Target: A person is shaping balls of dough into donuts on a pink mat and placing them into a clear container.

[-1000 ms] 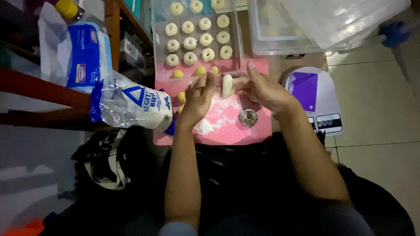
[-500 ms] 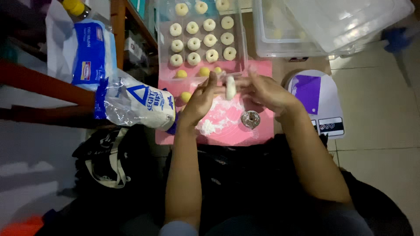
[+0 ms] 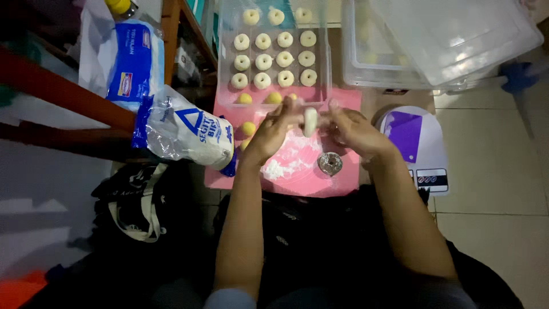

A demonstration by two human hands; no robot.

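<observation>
both hands — left hand (image 3: 273, 133) & right hand (image 3: 353, 130) — pinch soft pale dough piece (image 3: 310, 121) over floury pink mat (image 3: 297, 177).

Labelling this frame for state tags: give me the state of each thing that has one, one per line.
left hand: fingers closed on the dough piece
right hand: fingers closed on the dough piece
dough piece: held above the pink mat
pink mat: dusted with flour
flour bag: lying on its side
clear tray: lidless, holding dough rings
clear bin: lid askew

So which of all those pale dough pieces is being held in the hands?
The pale dough piece pinched between the left hand and right hand above the pink mat; the other rings sit in the clear tray.
</observation>
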